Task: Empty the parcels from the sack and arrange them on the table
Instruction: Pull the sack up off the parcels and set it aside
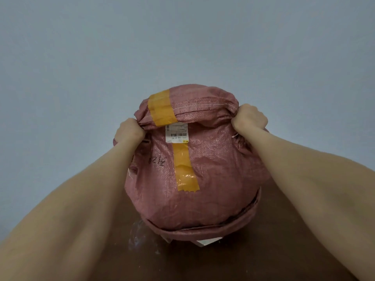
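Head cam, left to right: my left hand [129,130] is fisted tight, fingers curled round a bunched fold at the upper left corner of the pinkish-red woven plastic sack [211,175]; below it, at the sack's lower left edge, a clear crinkled plastic wrap [138,236] pokes out onto the dark brown table [253,260]; can't tell what's inside it. A wide yellow tape strip [161,109] crosses the stitched seam at the top of the sack; black handwriting [158,159] sits lower on the cloth, not legible; just right of it a white barcode label [176,134], with a second yellow tape strip [185,169] running down from under it. The sack bulges full, stitched end up, rolled rim down just above the table; a white flat corner [209,241] sticks out from under that rim. My right hand [250,118] is also clenched, fingers wrapped round gathered cloth at the upper right corner; both forearms bare, one each side of the sack. Plain grey-blue wall [182,37] behind.
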### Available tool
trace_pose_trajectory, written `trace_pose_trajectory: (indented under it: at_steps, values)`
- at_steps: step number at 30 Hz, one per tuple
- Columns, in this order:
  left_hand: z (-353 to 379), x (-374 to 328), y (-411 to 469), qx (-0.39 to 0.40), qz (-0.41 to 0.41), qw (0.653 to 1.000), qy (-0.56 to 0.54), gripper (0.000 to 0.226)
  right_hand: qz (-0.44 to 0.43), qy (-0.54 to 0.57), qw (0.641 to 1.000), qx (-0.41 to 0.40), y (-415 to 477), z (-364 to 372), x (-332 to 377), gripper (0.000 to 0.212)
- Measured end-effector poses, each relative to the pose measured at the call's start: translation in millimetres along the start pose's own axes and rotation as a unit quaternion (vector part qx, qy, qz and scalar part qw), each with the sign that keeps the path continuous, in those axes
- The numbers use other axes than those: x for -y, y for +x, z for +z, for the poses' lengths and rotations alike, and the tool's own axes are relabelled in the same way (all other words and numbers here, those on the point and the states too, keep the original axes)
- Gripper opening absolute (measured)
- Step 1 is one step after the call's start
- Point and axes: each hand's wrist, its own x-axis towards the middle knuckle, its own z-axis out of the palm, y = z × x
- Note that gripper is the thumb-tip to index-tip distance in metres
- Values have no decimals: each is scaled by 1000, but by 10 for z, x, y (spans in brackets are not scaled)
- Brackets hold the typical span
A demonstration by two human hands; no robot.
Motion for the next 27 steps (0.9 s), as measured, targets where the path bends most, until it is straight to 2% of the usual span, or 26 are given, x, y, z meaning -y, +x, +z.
trace_pose_trajectory:
  at_steps: [6,10,19,23,27]
  values:
    - [-122,-82,44,-6,5,999,-32,29,9,23,1000,-13,16,-42,25,27]
    - [-179,-152,70,-40,4,998,-43,26,5,35,999,-38,68,-80,51,29]
    - [-259,-176,85,-24,14,998,-53,24,7,33,999,-32,88,-109,77,32]
    - [-279,-179,71,-45,14,996,-75,19,6,36,998,-51,104,-147,71,31]
    - [-319,-214,44,-31,20,995,-88,18,10,33,999,-31,87,-147,77,31]
